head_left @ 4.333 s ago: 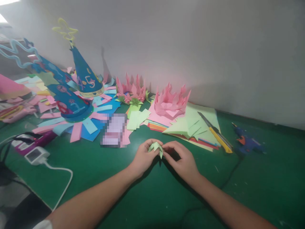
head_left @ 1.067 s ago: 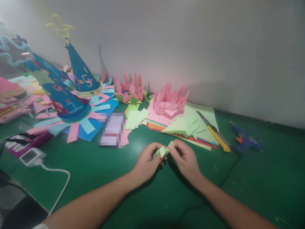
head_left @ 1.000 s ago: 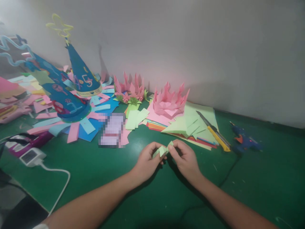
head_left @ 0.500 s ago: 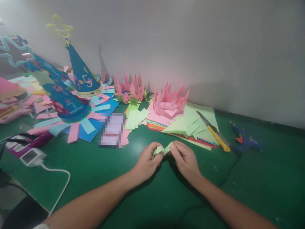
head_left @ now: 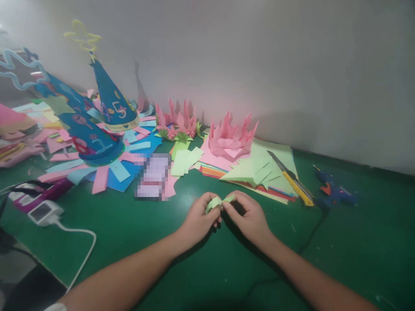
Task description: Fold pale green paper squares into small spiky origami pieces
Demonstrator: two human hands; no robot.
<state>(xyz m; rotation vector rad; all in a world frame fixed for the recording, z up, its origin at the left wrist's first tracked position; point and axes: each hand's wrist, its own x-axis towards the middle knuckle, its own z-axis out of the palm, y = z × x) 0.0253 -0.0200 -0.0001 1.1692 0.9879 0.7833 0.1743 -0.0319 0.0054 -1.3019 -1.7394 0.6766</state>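
Left grip [head_left: 200, 218] is closed round a pale green folded paper piece [head_left: 215, 202], thumb laid across it and fingers curled underneath. Right grip [head_left: 248, 216] pinches the paper's three o'clock end between thumb and index finger, with a short green tip poking out past the pinch. Both sit above the green table [head_left: 194, 276], just six o'clock of centre in my head feed, fingertips nearly meeting; from out here I can't tell whether the paper is one strip or several joined.

Taking that paper as the hub of my clock, I have a pink paper crown [head_left: 231, 140] at twelve and a second pink crown [head_left: 177, 123] trimmed with green leaves at eleven, well back by the wall [head_left: 292, 77]. Closer in at eleven lie loose pale green slips [head_left: 181, 163]. Stacked coloured paper [head_left: 275, 155] spreads from twelve to two, partly under the nearer crown. Between two and three, a yellow utility knife [head_left: 295, 185] lies slantwise across the stack's edge, and a blue glue gun [head_left: 335, 192] rests beyond it at three.

Towards ten I see a pixelated phone-like rectangle [head_left: 152, 177], then two decorated blue cone hats [head_left: 112, 97] farther off. Out at nine, a white charger [head_left: 42, 214] trails its cable beside a purple power strip [head_left: 60, 190].
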